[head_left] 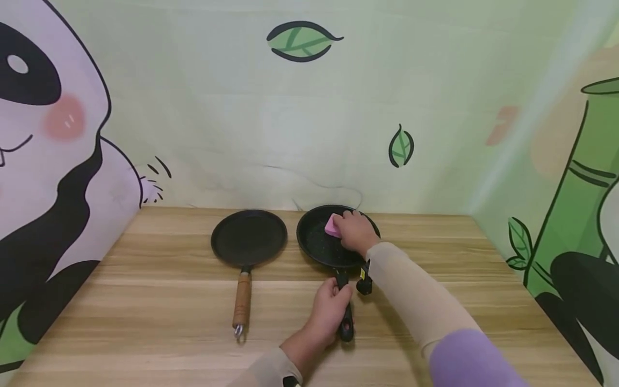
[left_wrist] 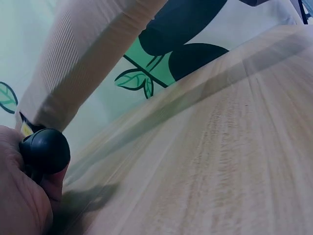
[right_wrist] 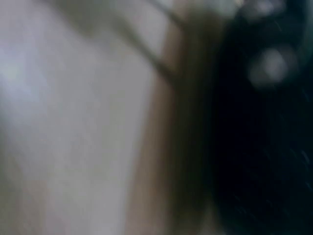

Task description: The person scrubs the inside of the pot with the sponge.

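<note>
My left hand (head_left: 329,309) grips the black handle (head_left: 346,325) of a deep black frying pan (head_left: 313,243) near the back of the table. In the left wrist view the handle's rounded end (left_wrist: 46,151) pokes out of that hand, above the wooden surface. Over the pan's inside, my right hand (head_left: 358,232) pinches a small pink sponge (head_left: 331,226) and holds it at the pan's inner surface; part of the sponge hides behind the fingers. The right wrist view is badly blurred, with the dark pan (right_wrist: 259,152) filling its right side.
Left of the frying pan lies a flat black pan (head_left: 249,238) with a wooden handle (head_left: 243,298) pointing toward me. Both pans sit on a wood-grain table (head_left: 169,301). Behind it rises a pale green backdrop (head_left: 217,107) with cartoon leaves and a panda.
</note>
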A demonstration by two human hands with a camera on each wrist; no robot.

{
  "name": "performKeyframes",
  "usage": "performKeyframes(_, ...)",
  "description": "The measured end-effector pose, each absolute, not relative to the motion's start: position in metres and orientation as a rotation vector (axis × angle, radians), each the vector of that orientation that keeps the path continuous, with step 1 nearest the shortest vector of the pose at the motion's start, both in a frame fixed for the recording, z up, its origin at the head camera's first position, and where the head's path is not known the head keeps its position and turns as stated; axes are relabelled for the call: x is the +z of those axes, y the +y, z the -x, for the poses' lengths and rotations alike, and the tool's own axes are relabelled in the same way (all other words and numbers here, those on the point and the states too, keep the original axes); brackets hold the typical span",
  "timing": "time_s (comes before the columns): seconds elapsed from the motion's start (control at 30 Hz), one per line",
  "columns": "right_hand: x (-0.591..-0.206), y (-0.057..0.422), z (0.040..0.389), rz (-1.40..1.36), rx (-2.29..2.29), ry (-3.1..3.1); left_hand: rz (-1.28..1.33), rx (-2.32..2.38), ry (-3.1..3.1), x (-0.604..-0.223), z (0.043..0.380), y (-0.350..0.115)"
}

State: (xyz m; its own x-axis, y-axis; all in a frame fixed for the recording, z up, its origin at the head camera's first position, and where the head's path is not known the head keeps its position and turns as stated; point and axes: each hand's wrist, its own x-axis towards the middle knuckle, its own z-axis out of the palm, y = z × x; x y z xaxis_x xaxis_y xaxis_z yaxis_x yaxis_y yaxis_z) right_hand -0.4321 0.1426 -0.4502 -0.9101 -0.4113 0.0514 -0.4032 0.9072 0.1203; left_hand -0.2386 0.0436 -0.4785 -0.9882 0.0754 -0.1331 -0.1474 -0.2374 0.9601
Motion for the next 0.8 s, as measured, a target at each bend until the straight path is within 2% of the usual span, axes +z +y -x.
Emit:
performKeyframes(0.23,-0.443,0.152,0.428,-0.814,-0.045,-3.05,0.131,2.337,1.853,-0.479,0.243,0.04)
performKeyframes(0.6,-0.44,0.147,0.401,-1.279,0.2,-2.913,0.176,2.311,1.853,-0.478,0.251,0.033)
performKeyframes(0.8,-0.44,0.146,0.397,-1.277,0.2,-2.929,0.15,2.306,1.84,-0.479,0.251,0.033)
